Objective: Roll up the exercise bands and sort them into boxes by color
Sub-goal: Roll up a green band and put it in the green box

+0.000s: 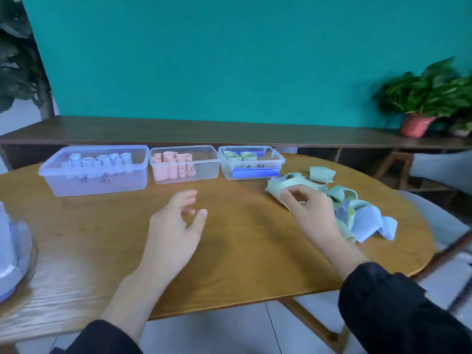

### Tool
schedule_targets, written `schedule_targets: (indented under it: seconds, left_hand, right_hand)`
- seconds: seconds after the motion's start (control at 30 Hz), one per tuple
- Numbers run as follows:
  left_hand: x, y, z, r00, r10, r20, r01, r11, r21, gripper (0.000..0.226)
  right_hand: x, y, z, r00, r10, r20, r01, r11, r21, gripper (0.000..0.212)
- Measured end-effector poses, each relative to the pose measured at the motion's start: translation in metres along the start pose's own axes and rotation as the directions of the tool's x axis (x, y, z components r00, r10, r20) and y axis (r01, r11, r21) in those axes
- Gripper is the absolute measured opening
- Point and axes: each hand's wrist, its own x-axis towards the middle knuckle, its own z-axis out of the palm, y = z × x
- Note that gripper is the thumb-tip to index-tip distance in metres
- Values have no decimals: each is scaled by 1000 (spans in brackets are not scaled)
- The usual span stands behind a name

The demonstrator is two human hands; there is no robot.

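Head view, looking down on a wooden table in front of a teal wall.

Along the far edge of the table, three clear plastic boxes in a row. Leftmost on the table, the largest box, holding pale blue rolled bands stood on end. Just beside it, mid-table, the middle box with pink rolled bands, also upright. Next along, the right box, holding two green rolled bands and something blue along its front wall and back; too blurred to tell what.

On the right part of the table, near the right box, a loose heap of unrolled bands, green and pale blue tangled together. Farther back on the table, just apart from the heap, one single green band.

Right hand at the near-left edge of the heap, fingers curled, thumb and fingertips pinching a green band that lies at the top of the pile. Dark sleeve at the wrist.

Left hand above the middle of the table, released, fingers loosely spread and slightly bent, holding nothing; contact with the table impossible to tell.

At the table's left edge, part of a pale blue object, blurred and cut off. Beyond the table, a dark wooden bench with a potted plant at its right end.
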Motion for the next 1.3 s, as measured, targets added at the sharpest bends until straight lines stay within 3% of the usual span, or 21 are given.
schedule_targets:
  seconds: [0.17,0.37,0.5,0.63,0.8,0.9,1.1,1.23,1.3]
  left_hand:
    - [-9,1,19,998,12,68,-13,1000,27,38]
    - [-14,-3,26,994,0,109,-6,999,50,34]
    - [-15,-1,28,994,11,105,-17,998,59,33]
    - [-14,-2,28,996,-16,86,14,1000,26,32]
    - [-14,-2,26,997,-34,75,32,999,26,31]
    - [-14,-1,26,996,-34,84,30,999,45,31]
    - [-15,-1,25,995,-43,91,38,998,53,31]
    - [-15,0,24,996,-33,85,29,999,45,30]
    - [-17,1,22,997,-32,77,29,999,35,29]
  right_hand:
    - [-4,25,-18,996,-75,-55,59,967,-248,20]
    - [8,53,-23,1000,12,-7,-14,905,-425,37]
    - [31,38,-4,996,88,-18,-88,903,-422,50]
    - [43,39,10,936,352,-12,-341,898,-277,53]
    - [54,39,18,899,439,-1,-438,898,-47,42]
    - [53,36,25,859,507,77,-510,860,28,39]
    - [48,29,26,885,455,96,-464,878,120,42]
    - [42,21,24,972,236,-19,-231,964,132,43]
    - [40,15,25,988,155,-3,-153,973,174,46]
